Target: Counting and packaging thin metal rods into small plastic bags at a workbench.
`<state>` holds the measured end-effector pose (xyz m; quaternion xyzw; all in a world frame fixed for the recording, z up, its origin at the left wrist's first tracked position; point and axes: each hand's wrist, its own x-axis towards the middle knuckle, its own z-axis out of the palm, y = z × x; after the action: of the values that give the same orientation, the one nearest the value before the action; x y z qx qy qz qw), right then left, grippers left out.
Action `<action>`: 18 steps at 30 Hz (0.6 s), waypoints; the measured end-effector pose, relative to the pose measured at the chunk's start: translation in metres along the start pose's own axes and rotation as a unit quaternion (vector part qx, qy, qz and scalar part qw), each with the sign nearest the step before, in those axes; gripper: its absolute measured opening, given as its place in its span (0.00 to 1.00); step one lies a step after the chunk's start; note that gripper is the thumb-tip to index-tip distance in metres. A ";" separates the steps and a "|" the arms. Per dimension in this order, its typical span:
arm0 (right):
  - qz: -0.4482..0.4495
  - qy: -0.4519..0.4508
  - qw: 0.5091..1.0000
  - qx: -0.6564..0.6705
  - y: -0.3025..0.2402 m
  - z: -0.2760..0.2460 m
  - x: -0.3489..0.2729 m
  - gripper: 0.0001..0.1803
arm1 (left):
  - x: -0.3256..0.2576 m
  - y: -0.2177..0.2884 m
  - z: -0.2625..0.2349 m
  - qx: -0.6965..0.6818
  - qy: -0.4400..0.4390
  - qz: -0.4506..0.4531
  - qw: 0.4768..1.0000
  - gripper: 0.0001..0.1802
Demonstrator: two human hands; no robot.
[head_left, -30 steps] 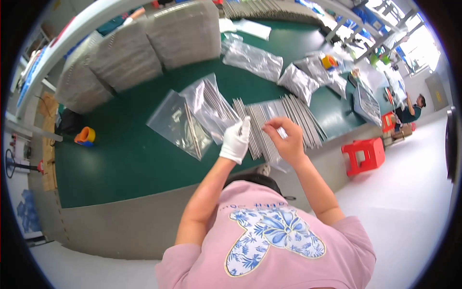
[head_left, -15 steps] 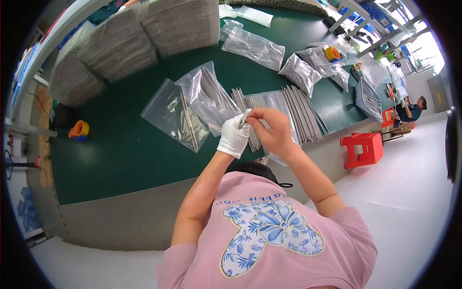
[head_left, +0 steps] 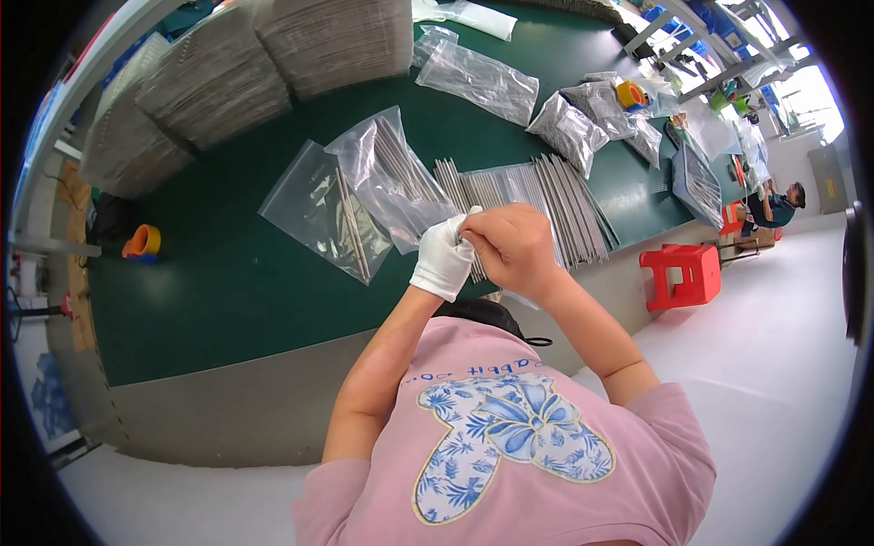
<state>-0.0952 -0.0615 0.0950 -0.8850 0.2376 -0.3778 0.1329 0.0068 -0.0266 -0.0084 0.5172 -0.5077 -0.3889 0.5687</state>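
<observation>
My left hand (head_left: pixel 442 260), in a white glove, is closed near the front edge of the green table. My bare right hand (head_left: pixel 517 244) presses against it with fingers curled. Whatever small piece they hold between the fingertips is hidden. Just beyond the hands lies a row of thin metal rods (head_left: pixel 574 207), partly on clear plastic. To the left, a clear bag (head_left: pixel 366 146) has several rods inside. Beside that is a flatter clear bag (head_left: pixel 296 211) with a few rods (head_left: pixel 351 223) on it or in it; I cannot tell which.
Tall stacks of clear plastic trays (head_left: pixel 337 45) stand at the back left. A tape roll (head_left: pixel 143 243) sits at the left. Filled bags (head_left: pixel 568 132) and another tape roll (head_left: pixel 630 95) lie at the back right. A red stool (head_left: pixel 694 273) and a seated person (head_left: pixel 778 207) are to the right.
My right hand has turned and curled over the left fingertips, covering the small silvery piece that showed between them. The left hand has barely moved.
</observation>
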 end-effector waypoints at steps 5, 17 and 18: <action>-0.005 0.003 1.000 0.010 0.007 0.002 -0.007 0.04 | 0.001 0.002 0.002 -0.009 -0.003 -0.001 1.000 0.11; -0.023 0.020 1.000 -0.005 0.000 0.000 -0.025 0.06 | -0.006 0.012 0.004 0.058 -0.008 0.035 0.998 0.10; -0.021 0.018 1.000 -0.008 -0.001 0.000 -0.027 0.06 | -0.007 0.012 0.005 0.071 -0.012 0.035 0.997 0.11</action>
<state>-0.1115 -0.0464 0.0792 -0.8839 0.2242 -0.3944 0.1140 -0.0005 -0.0185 0.0017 0.5335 -0.5583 -0.3382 0.5379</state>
